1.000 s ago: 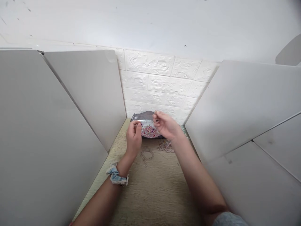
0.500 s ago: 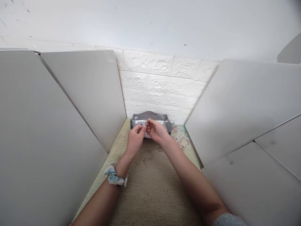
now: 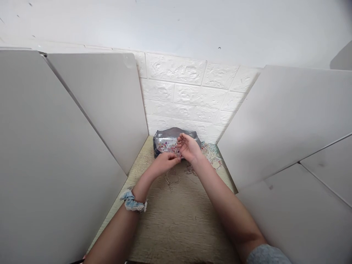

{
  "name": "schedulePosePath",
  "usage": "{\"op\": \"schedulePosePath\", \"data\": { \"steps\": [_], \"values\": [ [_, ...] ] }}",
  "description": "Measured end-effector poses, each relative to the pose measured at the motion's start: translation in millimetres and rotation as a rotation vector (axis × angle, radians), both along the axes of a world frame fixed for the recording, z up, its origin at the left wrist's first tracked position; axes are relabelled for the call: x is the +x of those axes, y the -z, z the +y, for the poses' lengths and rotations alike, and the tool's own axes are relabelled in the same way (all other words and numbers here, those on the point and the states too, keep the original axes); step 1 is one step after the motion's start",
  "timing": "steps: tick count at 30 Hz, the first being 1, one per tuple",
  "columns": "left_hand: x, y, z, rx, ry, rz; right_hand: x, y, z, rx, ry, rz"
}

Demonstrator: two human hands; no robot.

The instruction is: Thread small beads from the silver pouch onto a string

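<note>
A shiny silver tray (image 3: 165, 136) of small pink and mixed beads (image 3: 168, 147) stands at the back of the table against the wall. My left hand (image 3: 164, 164) is in front of it, low over the table, fingers pinched together on something too small to name. My right hand (image 3: 188, 147) hovers at the tray's right edge, fingers curled, touching the left fingertips. Whatever they hold between them is hidden. A blue scrunchie (image 3: 132, 202) is on my left wrist. A beaded loop (image 3: 172, 178) lies on the table just below the hands.
White divider panels (image 3: 104, 106) wall in the narrow beige table (image 3: 178, 220) on the left, and a white panel (image 3: 286, 117) on the right. A white brick-pattern wall (image 3: 187, 99) closes the back. More beaded strands (image 3: 213, 156) lie right of the tray.
My left hand has dropped lower and turned toward the table. My right hand has shifted slightly right and up, so more of the tray's beads show.
</note>
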State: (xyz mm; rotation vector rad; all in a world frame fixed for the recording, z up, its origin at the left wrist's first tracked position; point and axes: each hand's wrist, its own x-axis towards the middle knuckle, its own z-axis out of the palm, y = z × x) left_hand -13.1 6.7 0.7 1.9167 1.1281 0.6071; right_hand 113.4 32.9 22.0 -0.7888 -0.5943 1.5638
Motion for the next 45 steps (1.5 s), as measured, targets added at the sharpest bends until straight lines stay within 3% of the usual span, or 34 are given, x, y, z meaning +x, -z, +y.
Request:
{"op": "schedulePosePath", "data": {
  "steps": [4,6,12,17,21,24,28,33,38,42,45],
  "values": [
    [0.6,-2.0,-7.3,0.001,0.222,0.165,11.3,-9.8,-1.2,-0.044,0.037,0.176],
    [0.5,-2.9,-9.0,0.006,0.275,0.246,15.0,-13.7,-2.3,-0.045,0.042,0.203],
    [3.4,10.9,-8.4,0.157,0.279,0.53,16.7,-16.6,-4.2,-0.038,0.039,0.204],
    [6.7,22.9,-6.1,0.205,0.225,0.604,16.1,-16.7,-4.0,-0.038,0.021,0.207],
    [6.9,16.1,-6.5,0.176,0.213,0.52,19.3,-17.6,-4.0,-0.02,0.007,0.192],
    [7.1,2.9,-10.5,0.11,0.225,0.312,23.8,-19.2,-4.2,0.002,-0.01,0.162],
    [6.8,-13.1,-15.3,0.099,0.143,0.03,30.3,-22.6,-4.7,0.04,-0.065,0.079],
    [4.0,-13.3,-9.7,0.024,0.014,-0.184,36.7,-26.0,-7.7,0.115,-0.133,-0.196],
    [2.3,-10.4,-4.8,-0.027,-0.064,-0.245,44.0,-30.0,-13.8,0.199,-0.257,-0.792],
    [1.2,-12.4,-4.5,-0.033,-0.142,-0.256,51.1,-35.7,-17.7,0.248,-0.342,-1.112],
    [0.4,-10.7,-2.2,-0.02,-0.186,-0.311,54.8,-38.2,-19.0,0.33,-0.511,-1.242]
  ]
}}
